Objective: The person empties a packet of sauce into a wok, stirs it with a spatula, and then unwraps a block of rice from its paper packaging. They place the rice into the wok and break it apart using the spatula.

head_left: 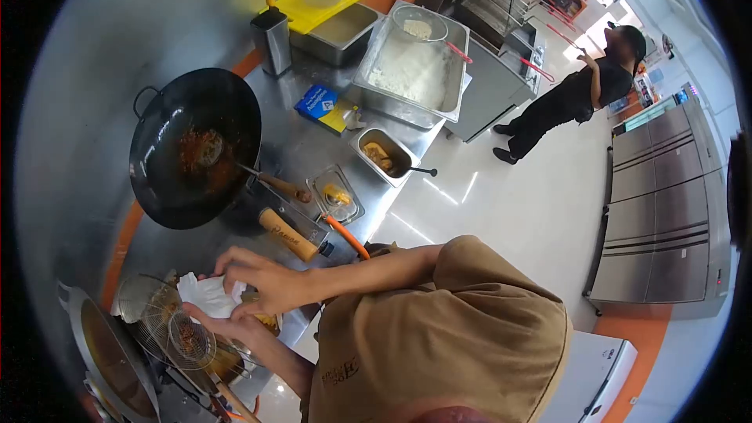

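My right hand [266, 278] pinches a crumpled white paper towel or cloth [207, 294] from above. From below, my left hand [227, 327] supports and grips the same white piece. Under and beside my hands sits a round wire-mesh strainer [184, 337] with browned bits in it. Past my right hand lies a bottle with an orange-tan body and dark cap [288, 235]. A black wok [196, 149] with reddish sauce residue holds a ladle, its wooden handle [282, 186] resting over the rim.
A second pan [110, 352] with brownish liquid stands at lower left. Along the counter are a small clear tray [335, 194], a steel container with food [380, 155], a blue-yellow box [325, 107] and a large flour tray [415, 70]. A person in black [576, 94] stands across the aisle, near steel refrigerators [658, 211].
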{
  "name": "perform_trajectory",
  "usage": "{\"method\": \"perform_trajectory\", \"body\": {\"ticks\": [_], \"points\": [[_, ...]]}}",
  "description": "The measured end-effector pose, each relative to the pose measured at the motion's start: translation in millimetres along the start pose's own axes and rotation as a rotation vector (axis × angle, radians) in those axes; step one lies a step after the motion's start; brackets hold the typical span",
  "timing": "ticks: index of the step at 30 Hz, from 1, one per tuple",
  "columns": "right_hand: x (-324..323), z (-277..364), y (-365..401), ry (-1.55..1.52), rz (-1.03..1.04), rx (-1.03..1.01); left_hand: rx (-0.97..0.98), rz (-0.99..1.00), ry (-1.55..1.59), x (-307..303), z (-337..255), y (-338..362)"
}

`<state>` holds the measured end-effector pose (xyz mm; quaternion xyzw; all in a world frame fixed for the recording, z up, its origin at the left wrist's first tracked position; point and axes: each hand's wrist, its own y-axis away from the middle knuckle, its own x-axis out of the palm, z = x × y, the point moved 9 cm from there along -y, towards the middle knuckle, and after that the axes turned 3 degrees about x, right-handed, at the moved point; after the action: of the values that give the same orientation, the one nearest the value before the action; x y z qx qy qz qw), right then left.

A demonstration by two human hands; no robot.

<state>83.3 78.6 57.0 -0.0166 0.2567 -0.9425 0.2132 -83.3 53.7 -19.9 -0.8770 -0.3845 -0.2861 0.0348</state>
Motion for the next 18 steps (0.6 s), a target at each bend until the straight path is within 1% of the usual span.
{"method": "perform_trajectory", "body": {"ticks": [1, 3, 4, 6, 10, 12, 13, 15, 16, 17, 18], "points": [[-3, 6, -3, -0.001, -0.005, -0.007, 0.005, 0.007, -0.001, 5, 1, -3], [-2, -7, -6, -0.041, 0.021, 0.240, 0.005, 0.017, -0.007, 8, 6, -7], [-2, -8, -5, -0.042, 0.015, 0.236, 0.007, 0.024, -0.009, 11, 5, -8], [5, -21, -1, 0.008, 0.066, 0.303, -0.028, 0.023, -0.036, 15, 9, -6], [1, -24, -4, 0.033, 0.007, 0.241, -0.053, 0.030, -0.068, 7, 17, -21], [-9, -40, -7, -0.128, -0.105, 0.375, -0.091, 0.138, -0.236, 16, 13, -22], [-10, -42, -10, -0.133, -0.101, 0.372, -0.084, 0.134, -0.237, 15, 9, -24], [-18, -53, -15, -0.275, -0.151, 0.484, 0.053, 0.326, -0.273, 33, -10, -28], [-17, -51, -17, -0.281, -0.140, 0.480, 0.123, 0.422, -0.291, 42, -20, -26], [-16, -44, -20, -0.315, -0.132, 0.442, 0.070, 0.510, -0.178, 54, -25, -22], [-15, -37, -22, -0.350, -0.126, 0.407, 0.071, 0.506, -0.182, 52, -26, -26]]}}
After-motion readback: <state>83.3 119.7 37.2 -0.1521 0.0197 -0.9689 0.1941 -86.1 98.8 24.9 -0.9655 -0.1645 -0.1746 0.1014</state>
